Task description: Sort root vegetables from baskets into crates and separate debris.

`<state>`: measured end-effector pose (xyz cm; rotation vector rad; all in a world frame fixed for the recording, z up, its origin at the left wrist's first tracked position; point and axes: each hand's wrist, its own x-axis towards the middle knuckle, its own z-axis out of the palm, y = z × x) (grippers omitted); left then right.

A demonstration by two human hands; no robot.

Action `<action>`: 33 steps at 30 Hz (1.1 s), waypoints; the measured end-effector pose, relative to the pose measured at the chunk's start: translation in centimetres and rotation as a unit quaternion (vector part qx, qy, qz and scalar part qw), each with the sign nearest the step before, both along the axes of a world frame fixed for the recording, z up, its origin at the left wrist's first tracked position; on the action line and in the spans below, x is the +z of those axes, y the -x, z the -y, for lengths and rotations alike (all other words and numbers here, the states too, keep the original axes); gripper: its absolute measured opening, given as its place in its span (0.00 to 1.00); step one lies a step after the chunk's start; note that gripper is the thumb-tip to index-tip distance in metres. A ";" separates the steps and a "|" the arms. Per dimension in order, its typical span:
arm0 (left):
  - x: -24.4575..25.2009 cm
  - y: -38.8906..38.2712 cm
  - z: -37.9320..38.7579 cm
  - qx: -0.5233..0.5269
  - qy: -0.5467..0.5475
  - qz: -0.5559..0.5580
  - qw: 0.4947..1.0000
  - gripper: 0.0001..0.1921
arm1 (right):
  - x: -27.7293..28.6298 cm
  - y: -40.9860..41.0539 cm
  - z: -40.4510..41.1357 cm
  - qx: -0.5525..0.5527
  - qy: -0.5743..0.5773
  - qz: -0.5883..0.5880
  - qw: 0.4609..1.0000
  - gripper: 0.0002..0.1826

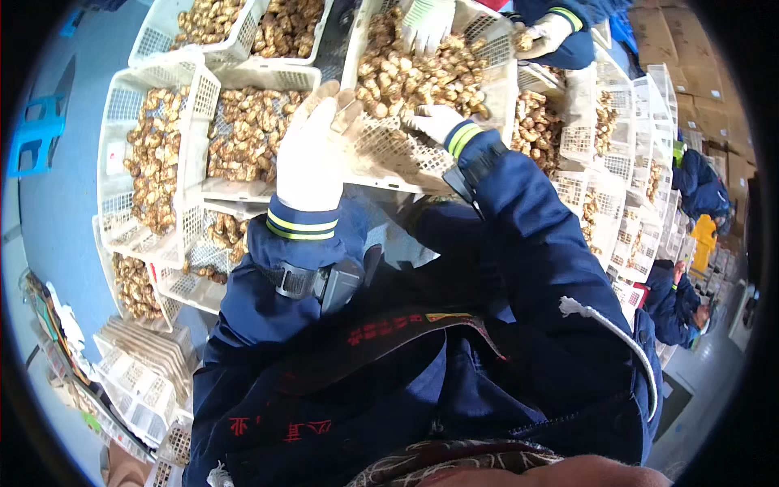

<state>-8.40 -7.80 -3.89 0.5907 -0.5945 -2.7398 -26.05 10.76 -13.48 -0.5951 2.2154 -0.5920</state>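
A large white plastic crate (505,79) of knobbly, ginger-like roots (414,79) lies in front of me, its near part bare and soil-stained. My left hand (310,152), in a white glove with brown-stained fingers, is at the crate's left wall. Its fingers are apart, and I see nothing held in them. Over the near edge of the root pile is my right hand (439,120), also gloved. Its fingers are bent and the tips partly hidden, so whether it grips a root cannot be told. Dark devices are strapped to both my forearms.
Another person's gloved hand (429,24) reaches into the same crate; a second gloved hand (544,36) holds a root. Root-filled crates (146,164) stand on the left, more on the right. A blue stool (38,134), stacked crates (140,377) and cardboard boxes (688,55) are farther out.
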 end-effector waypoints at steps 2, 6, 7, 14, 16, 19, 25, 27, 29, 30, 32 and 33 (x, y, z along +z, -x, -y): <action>-0.5 0.4 -0.4 -0.039 0.053 0.042 0.997 0.20 | 3.6 -1.6 -1.4 -0.077 0.197 0.123 0.970 0.20; -0.1 1.0 -2.0 -0.163 0.151 0.110 0.969 0.21 | 9.8 -5.4 -2.7 -0.130 0.350 0.157 0.914 0.22; 0.9 0.9 -2.7 -0.188 0.176 0.118 0.959 0.22 | 12.1 -6.8 -2.5 -0.121 0.368 0.085 0.918 0.22; 3.2 0.4 -5.0 -0.211 0.320 0.010 0.924 0.18 | 13.2 -10.7 -4.6 -0.080 0.427 -0.073 0.898 0.35; 3.8 -0.1 -5.9 -0.193 0.458 -0.060 0.866 0.18 | 15.3 -12.2 -5.0 -0.112 0.379 -0.100 0.913 0.29; 4.9 -0.7 -7.1 -0.221 0.520 -0.099 0.819 0.22 | 16.7 -12.9 -6.3 -0.167 0.341 -0.125 0.917 0.19; 3.4 -0.1 -4.4 -0.223 0.439 -0.068 0.868 0.34 | 17.4 -11.0 -19.0 -0.241 0.242 -0.360 0.868 0.18; 1.9 -0.4 -2.8 -0.195 0.363 -0.040 0.910 0.32 | 15.6 -11.5 -25.7 -0.333 0.178 -0.223 0.899 0.18; 1.6 -0.5 -2.1 -0.185 0.362 -0.027 0.913 0.32 | 13.3 -14.7 -31.9 -0.334 0.004 -0.210 0.919 0.24; 0.0 0.0 -0.9 -0.189 0.356 -0.014 0.915 0.32 | 12.4 -16.7 -33.7 -0.319 -0.039 -0.187 0.928 0.26; -1.6 0.6 -0.1 -0.206 0.338 -0.007 0.919 0.31 | 11.0 -21.2 -36.0 -0.319 -0.159 -0.103 0.929 0.28; -1.3 0.5 0.1 -0.202 0.344 -0.003 0.917 0.31 | 9.6 -22.6 -36.5 -0.325 -0.229 -0.041 0.917 0.29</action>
